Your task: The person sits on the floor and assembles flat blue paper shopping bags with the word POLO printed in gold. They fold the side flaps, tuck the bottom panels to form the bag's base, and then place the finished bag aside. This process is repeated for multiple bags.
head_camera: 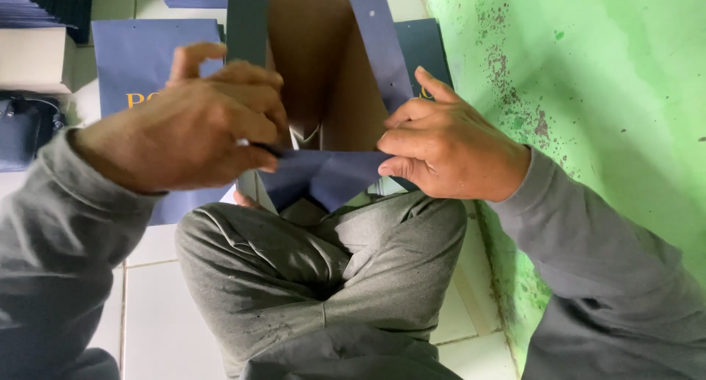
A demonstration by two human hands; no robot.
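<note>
A dark blue paper bag [323,93] is held above the lap, its open mouth turned toward the camera and its long axis running away from it. The near rim is pinched by the left hand [191,126] at one side and by the right hand [441,141] at the other. More flat blue bags [136,56] are seen lying on the tiled floor [169,321] beside a green wall [588,93]
</note>
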